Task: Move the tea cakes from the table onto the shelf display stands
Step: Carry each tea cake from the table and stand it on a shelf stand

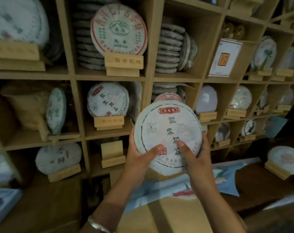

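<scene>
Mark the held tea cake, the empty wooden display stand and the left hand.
Held tea cake [168,132], head view: centre of its paper-wrapped face.
Empty wooden display stand [113,154], head view: its upright back plate.
Left hand [139,157], head view: back of the hand.

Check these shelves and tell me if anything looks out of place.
One light wooden display stand in the lower cubby sits empty, while neighbouring stands hold cakes. The round white paper-wrapped tea cake, held in the grip of both hands, left and right, isn't placed yet.
</scene>
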